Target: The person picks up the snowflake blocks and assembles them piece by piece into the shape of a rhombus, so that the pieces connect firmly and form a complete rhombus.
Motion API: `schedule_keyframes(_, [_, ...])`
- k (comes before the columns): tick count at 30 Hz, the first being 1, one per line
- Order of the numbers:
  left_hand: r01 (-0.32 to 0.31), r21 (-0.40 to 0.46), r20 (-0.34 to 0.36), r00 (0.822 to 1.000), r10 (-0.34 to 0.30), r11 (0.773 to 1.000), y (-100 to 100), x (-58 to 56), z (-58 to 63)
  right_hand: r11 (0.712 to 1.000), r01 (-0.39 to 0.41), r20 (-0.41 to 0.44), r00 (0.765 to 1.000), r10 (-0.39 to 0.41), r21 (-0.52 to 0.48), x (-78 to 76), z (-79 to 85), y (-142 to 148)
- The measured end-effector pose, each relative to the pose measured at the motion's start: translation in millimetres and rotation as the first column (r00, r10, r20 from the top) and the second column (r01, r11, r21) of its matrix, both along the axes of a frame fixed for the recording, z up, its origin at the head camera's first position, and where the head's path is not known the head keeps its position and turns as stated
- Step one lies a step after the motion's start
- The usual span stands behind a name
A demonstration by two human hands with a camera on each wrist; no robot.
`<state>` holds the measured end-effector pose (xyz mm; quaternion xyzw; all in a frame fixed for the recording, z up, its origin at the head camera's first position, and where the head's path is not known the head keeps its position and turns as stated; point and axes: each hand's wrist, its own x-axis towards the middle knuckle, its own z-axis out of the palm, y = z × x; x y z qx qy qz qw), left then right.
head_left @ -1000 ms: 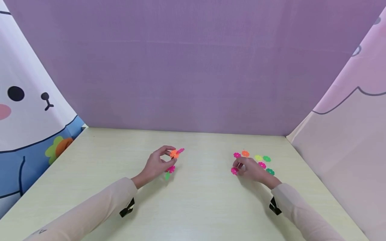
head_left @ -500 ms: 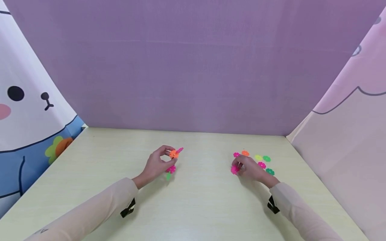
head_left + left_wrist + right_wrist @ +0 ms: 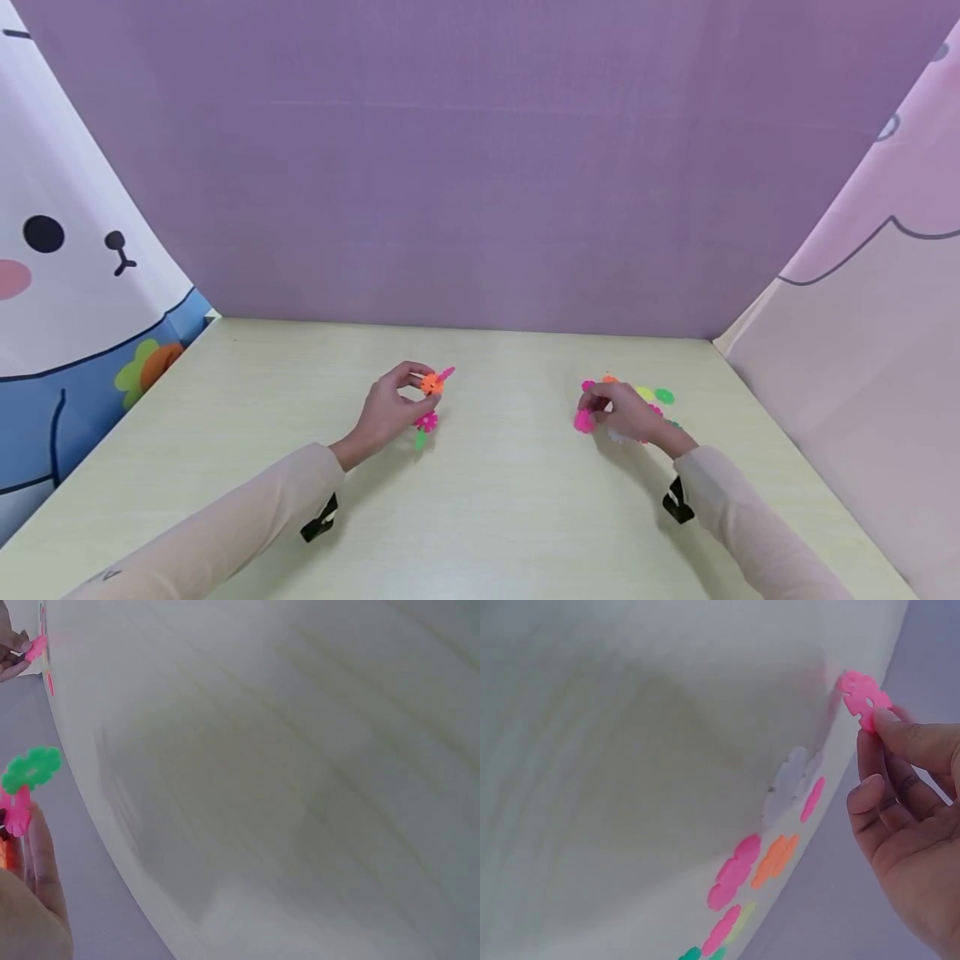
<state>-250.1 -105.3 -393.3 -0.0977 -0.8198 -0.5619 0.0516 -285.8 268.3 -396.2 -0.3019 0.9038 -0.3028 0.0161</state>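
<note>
My left hand (image 3: 388, 410) grips a small joined cluster of flower-shaped interlocking discs. Within it, an orange disc (image 3: 432, 384) sits at the fingertips, a pink disc (image 3: 447, 373) sticks out edge-on above, and another pink one hangs below the thumb with a green disc (image 3: 31, 769) slotted to it. Between thumb and fingers, my right hand (image 3: 628, 410) pinches a single pink interlocking disc (image 3: 866, 701) by its edge. It is held up over the table, and the loose discs lie under and behind this hand, partly covered by it.
Loose discs lie at the right of the pale table (image 3: 495, 500): white (image 3: 786, 787), orange (image 3: 776, 860), yellow (image 3: 741, 922), green (image 3: 664, 396) and several pink. A purple backdrop (image 3: 480, 167) rises behind the table, with printed cloths at both sides.
My right hand has shifted slightly up with its pink disc, covering more of the loose discs behind and letting a white one show below. The left hand's cluster has barely moved.
</note>
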Motion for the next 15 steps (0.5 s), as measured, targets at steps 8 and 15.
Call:
schedule_keyframes(8, [0.026, 0.024, -0.033, 0.999, -0.025, 0.999, 0, -1.2, -0.1, 0.992, 0.063, 0.003, 0.998, -0.063, -0.106, -7.7, 8.4, -9])
schedule_keyframes(15, [0.036, 0.023, -0.037, 0.999, -0.035, 0.999, 7, 14.7, 19.2, 0.974, 0.086, 0.031, 0.996, -0.081, -0.211, 3.4, 31.2, -32])
